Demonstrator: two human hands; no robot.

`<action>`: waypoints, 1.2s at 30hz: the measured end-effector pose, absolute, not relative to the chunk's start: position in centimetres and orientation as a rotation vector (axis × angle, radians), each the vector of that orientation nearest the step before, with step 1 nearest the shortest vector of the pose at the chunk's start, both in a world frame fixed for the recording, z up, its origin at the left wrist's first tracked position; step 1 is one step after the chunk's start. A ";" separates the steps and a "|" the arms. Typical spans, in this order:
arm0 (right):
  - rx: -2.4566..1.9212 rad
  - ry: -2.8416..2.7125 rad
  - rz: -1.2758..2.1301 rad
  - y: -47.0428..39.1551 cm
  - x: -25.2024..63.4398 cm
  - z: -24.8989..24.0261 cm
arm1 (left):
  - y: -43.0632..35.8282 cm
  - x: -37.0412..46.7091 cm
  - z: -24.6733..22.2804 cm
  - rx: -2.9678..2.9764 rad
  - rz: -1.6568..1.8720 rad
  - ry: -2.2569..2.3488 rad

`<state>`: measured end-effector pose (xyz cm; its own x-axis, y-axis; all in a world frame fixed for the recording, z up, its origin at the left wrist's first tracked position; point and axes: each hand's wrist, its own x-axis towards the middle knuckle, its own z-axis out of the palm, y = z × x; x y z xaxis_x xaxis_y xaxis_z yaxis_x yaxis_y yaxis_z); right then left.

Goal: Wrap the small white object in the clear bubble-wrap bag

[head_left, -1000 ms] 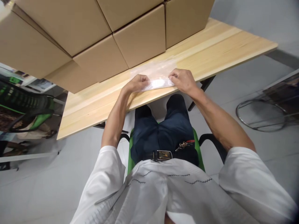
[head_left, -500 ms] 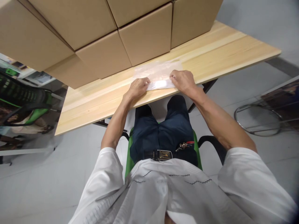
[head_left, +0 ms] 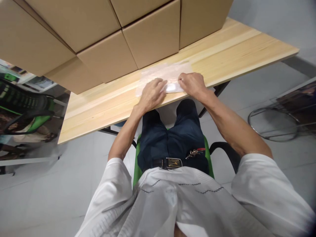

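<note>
The left hand lies loosely spread on the clear plastic, the right hand pinches its edge, likely keeping it flat against the desk.

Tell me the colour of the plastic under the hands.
The plastic looks translucent, pale pinkish white; the head view shows it best.

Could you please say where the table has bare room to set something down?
On the table, bare room shows right of the right hand and boxes, and at the left end, between boxes, left hand and front edge. The middle is crowded: both hands are on the plastic, close to the boxes.
</note>
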<state>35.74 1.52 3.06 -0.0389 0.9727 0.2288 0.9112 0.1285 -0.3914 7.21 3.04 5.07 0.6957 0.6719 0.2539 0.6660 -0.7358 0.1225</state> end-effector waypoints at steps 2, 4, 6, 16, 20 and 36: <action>-1.831 -1.985 0.201 1.4 35.6 3.2 | 2.6 8.6 4.6 2.923 0.413 1.021; -1.856 -1.981 0.207 1.5 35.4 3.3 | 2.5 9.6 4.0 2.940 0.385 0.970; -1.855 -1.963 0.207 1.7 35.5 3.2 | 2.5 10.2 3.5 2.938 0.384 0.974; -1.885 -1.940 0.186 2.8 37.7 3.3 | 2.6 10.7 4.3 2.921 0.320 1.033; -1.945 -1.864 0.234 2.6 39.1 3.6 | 2.6 10.7 3.8 2.915 0.360 1.050; -1.404 -2.264 0.243 -3.9 34.9 4.4 | 2.5 10.5 3.0 2.828 0.447 1.103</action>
